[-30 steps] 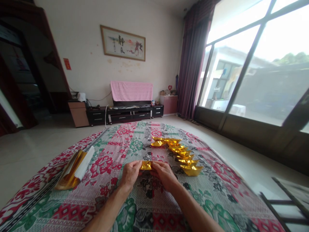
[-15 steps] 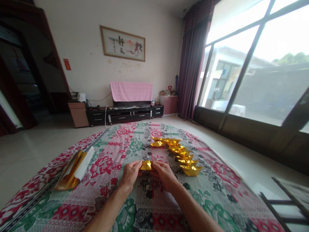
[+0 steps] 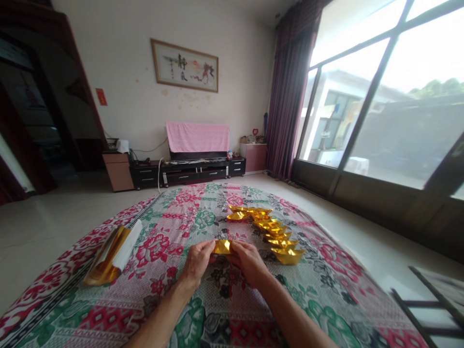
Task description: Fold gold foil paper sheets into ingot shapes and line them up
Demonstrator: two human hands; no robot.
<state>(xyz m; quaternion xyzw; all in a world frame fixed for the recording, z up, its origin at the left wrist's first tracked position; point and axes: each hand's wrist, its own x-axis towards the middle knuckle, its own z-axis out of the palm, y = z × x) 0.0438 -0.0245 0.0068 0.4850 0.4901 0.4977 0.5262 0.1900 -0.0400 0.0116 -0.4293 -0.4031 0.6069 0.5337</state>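
Note:
Between my two hands is a small folded piece of gold foil paper [image 3: 223, 247], shiny and creased. My left hand [image 3: 197, 261] pinches its left end with thumb and fingers. On its right end, my right hand [image 3: 248, 261] has a similar pinch, the fingertips partly hidden behind the paper. Ahead and to the right, several finished gold paper ingots [image 3: 288, 254] stand in a slanting row on the patterned cloth [image 3: 155, 295]. Off to the left lies a loosely rolled stack of gold foil sheets [image 3: 110, 256] with white backing.
The cloth covers a table with a rounded far edge. A chair [image 3: 435, 299] stands at the lower right. Beyond the table are a low black cabinet [image 3: 213, 174], a pink cloth [image 3: 197, 137] over a screen, and large windows [image 3: 362, 111] on the right.
Both hands still grip the gold paper, which has shifted very slightly to the right and up. The ingots and the foil stack have stayed put.

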